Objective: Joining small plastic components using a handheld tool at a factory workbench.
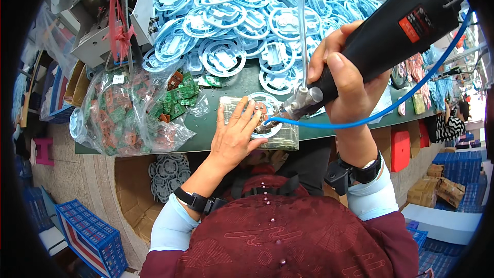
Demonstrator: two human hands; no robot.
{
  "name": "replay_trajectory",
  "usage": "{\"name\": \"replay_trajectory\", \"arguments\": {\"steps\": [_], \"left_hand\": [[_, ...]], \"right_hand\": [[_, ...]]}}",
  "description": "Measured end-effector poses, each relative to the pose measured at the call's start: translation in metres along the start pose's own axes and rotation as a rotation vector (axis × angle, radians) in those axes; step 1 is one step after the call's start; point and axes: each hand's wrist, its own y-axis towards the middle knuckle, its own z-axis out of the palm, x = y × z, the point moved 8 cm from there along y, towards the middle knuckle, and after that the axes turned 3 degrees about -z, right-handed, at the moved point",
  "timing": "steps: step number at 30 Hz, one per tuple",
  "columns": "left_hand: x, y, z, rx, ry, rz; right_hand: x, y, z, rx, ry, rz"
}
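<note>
So this looks like one piece partway through. A reddish-brown circuit board (261, 108) is already sitting inside a pale-blue plastic ring (263, 96), and the black power driver (393, 25) is angled down at its right side. I'd guess the fastening isn't finished on this one. Can't tell if the bit is actually touching, since the metal nose and blue hose (355, 124) clutter that spot.

Plenty left by the look of it: a huge heap of similar blue parts (226, 13) on the far side of the green table (206, 136), plus a clear bag of boards (123, 113) over on the left.

As for the hands, the left hand (232, 133) lies flat with fingers spread, and the ring is right under and just right of its fingertips. The right hand (355, 85) is wrapped round the driver, with the ring to its left and nearer.
</note>
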Motion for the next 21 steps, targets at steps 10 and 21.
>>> {"name": "replay_trajectory", "arguments": {"steps": [10, 21], "left_hand": [[-0.005, -0.012, 0.005, 0.068, -0.036, 0.077], [0.002, -0.004, -0.002, 0.068, -0.015, 0.099]], "right_hand": [[0.010, 0.005, -0.018, -0.107, -0.013, 0.096], [0.000, 0.037, -0.071, -0.171, -0.269, 0.012]]}}
